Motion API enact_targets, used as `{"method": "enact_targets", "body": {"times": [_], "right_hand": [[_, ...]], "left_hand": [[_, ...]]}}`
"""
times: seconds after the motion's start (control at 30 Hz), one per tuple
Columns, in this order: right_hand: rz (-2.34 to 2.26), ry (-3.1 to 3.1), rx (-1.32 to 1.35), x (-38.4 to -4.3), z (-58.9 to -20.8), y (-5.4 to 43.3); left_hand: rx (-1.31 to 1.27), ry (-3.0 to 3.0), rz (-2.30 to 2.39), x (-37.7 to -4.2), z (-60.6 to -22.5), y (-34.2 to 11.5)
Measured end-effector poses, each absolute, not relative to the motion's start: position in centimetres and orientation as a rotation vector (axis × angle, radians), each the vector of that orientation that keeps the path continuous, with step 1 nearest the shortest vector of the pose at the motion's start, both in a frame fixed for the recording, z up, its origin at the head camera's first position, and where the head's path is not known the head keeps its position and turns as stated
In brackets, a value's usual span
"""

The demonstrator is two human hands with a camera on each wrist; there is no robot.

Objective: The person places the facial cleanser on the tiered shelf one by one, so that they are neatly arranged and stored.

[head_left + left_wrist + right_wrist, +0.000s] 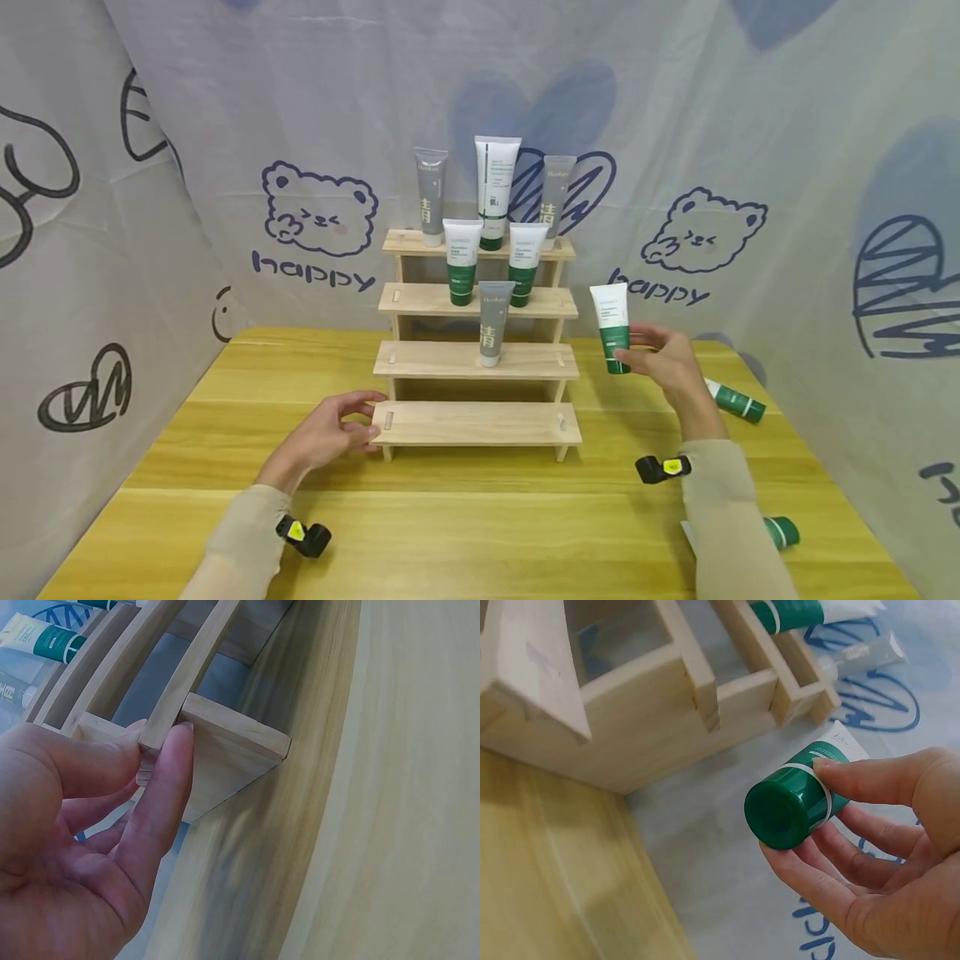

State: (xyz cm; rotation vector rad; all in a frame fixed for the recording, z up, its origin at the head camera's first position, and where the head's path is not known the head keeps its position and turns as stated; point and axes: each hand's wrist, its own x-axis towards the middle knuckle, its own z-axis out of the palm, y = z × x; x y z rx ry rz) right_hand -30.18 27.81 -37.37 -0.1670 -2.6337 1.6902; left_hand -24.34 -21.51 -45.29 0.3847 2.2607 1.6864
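A stepped wooden display rack point(465, 425) stands mid-table. Its lowest shelf is pinched at the left end between the thumb and fingers of my left hand point(326, 433), and the left wrist view shows that grip on the board's end point(161, 724). My right hand point(667, 362) holds a white and green squeeze tube point(611, 327) upright in the air, right of the rack, with the cap down. In the right wrist view, thumb and fingertips grip it near the green cap point(776, 814). A grey tube point(493, 325) stands on the second shelf from the bottom.
Two white and green tubes point(461, 262) stand one shelf higher. On top are a tall white tube point(497, 187) and two grey tubes point(430, 196). More tubes lie on the table at right, one point(738, 402) behind my right wrist, another point(782, 532) partly under the sleeve.
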Motion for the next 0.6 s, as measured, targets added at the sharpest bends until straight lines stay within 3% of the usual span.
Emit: {"method": "enact_targets", "body": {"times": [0.6], "right_hand": [[1.704, -2.621, -0.008, -28.0, -36.2, 25.9]], "left_hand": [[0.383, 2.275, 1.675, -24.3, -45.2, -21.5]]}}
